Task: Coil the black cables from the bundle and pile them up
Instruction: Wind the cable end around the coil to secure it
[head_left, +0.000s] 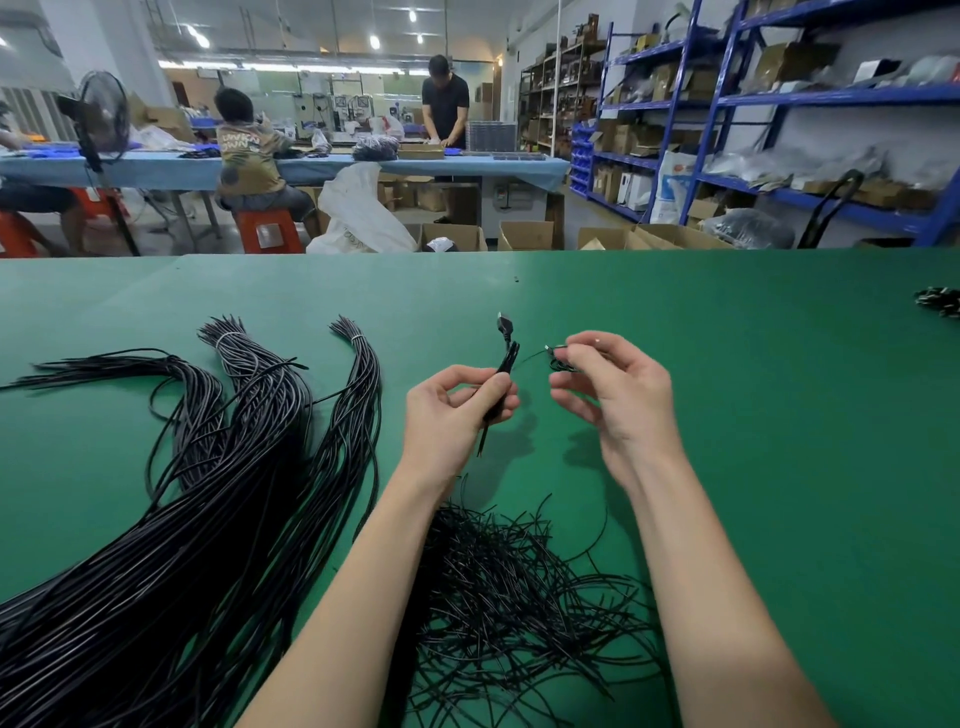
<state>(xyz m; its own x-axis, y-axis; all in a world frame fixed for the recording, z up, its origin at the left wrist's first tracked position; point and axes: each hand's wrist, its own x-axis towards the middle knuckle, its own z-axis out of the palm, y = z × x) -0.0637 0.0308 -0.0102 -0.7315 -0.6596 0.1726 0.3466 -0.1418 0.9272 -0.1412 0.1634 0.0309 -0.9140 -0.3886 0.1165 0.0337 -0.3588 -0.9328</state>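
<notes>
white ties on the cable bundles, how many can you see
2: one white tie on the middle bundle's far end, another white tie on the bundle right of it. More may be hidden.

The seated person's shirt (245, 150) carries pale lettering across its back, too blurred to read; the white sack (673, 176) by the shelving bears a red mark, likewise illegible.

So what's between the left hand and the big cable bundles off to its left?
Head view: only bare green table between the left hand, which grips a folded cable, and the nearest cable bundle.
</notes>
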